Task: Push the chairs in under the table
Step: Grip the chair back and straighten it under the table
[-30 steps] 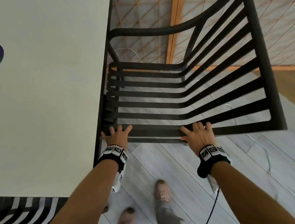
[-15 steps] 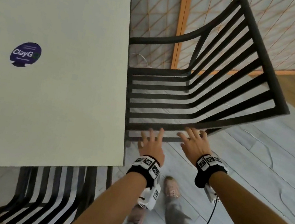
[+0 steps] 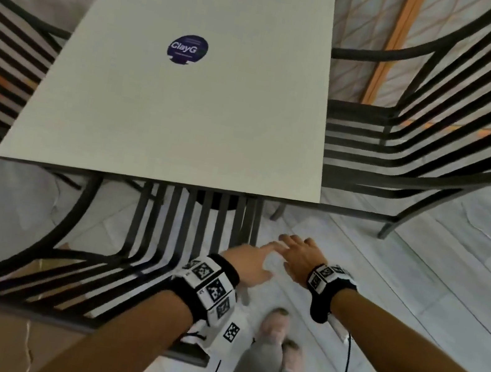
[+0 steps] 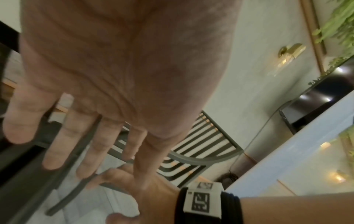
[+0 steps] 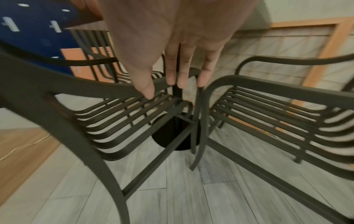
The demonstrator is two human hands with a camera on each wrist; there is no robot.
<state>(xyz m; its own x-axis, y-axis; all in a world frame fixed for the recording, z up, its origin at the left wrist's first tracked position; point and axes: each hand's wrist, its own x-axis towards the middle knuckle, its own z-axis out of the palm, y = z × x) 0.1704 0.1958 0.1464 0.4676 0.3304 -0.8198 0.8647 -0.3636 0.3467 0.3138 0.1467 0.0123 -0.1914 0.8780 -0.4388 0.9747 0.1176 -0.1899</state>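
Both the left hand (image 3: 249, 260) and the right hand (image 3: 300, 256) hover flat-fingered, holding nothing, beside the near chair (image 3: 138, 265), half under the counter (image 3: 184, 116); a crooked shove could jam its armrest against the right chair (image 3: 423, 158).

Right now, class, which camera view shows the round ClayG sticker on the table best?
The head view: the sticker sits in full on the table top, its lettering readable. The left wrist view shows mostly the left hand and no sticker. The right wrist view looks under the table at chair frames, so it is hidden.
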